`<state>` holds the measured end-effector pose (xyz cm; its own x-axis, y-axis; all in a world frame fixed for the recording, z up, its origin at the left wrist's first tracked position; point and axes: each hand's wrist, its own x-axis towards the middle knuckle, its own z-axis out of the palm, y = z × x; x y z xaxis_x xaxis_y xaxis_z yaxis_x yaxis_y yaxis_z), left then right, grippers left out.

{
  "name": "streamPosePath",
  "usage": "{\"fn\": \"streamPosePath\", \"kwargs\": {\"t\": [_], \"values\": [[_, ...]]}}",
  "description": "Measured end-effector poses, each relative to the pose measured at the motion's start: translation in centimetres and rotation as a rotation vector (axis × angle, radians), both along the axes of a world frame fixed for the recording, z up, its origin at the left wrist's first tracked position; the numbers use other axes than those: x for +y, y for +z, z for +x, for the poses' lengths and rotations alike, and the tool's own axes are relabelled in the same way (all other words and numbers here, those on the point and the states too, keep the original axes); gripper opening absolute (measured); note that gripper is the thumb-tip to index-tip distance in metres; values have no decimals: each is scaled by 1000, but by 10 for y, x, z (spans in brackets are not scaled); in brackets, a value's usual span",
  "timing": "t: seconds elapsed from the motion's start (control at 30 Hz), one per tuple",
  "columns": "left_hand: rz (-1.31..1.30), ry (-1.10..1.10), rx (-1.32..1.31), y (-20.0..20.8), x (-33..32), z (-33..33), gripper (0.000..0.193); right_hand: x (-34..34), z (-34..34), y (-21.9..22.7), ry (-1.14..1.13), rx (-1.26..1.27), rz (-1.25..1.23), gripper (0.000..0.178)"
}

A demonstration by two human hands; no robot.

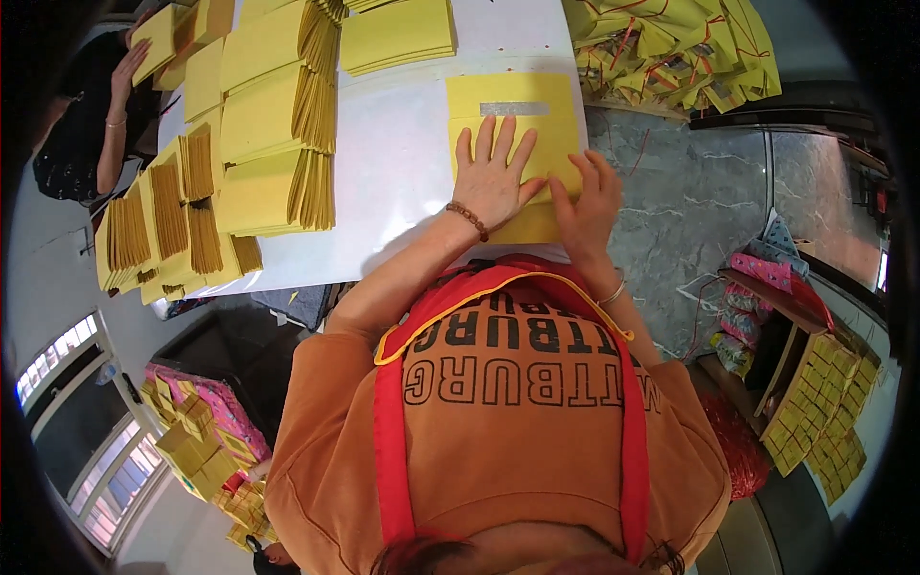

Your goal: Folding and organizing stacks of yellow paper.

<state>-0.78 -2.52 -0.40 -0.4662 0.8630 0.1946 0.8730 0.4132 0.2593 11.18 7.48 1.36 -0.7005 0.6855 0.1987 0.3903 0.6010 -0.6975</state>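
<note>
A yellow paper piece (559, 137), perhaps a flat envelope or bag, lies at the white table's right edge in front of me. Across its upper part runs a silver-grey strip (514, 109). My left hand (495, 180) rests flat on the paper, fingers spread, with the fingertips just below the strip. At the paper's right edge is my right hand (590, 206), its fingers apart and its thumb side near my left thumb. I see nothing held in either hand.
Stacks of folded yellow paper (273, 115) fill the table's left side, and a smaller stack (398, 38) lies at the back. Far left, another person's hand (132, 65) touches yellow paper. Yellow pieces with red cords (671, 53) are heaped beyond the table at the right.
</note>
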Motion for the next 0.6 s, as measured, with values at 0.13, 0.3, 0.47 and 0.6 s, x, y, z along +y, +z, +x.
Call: {"fn": "streamPosePath", "kwargs": {"t": [0.13,0.3,0.47,0.6], "values": [[-105,-34,35,0,0,-3,63,-20,6,-8,514,3,331,43],[-3,3,-45,-3,-1,-3,58,-29,10,-26,590,-105,341,49],[114,12,-180,-2,-2,-9,52,-32,8,-27,550,-114,297,60],[730,32,-1286,-9,-14,-22,45,-33,6,-15,547,-183,302,70]]}}
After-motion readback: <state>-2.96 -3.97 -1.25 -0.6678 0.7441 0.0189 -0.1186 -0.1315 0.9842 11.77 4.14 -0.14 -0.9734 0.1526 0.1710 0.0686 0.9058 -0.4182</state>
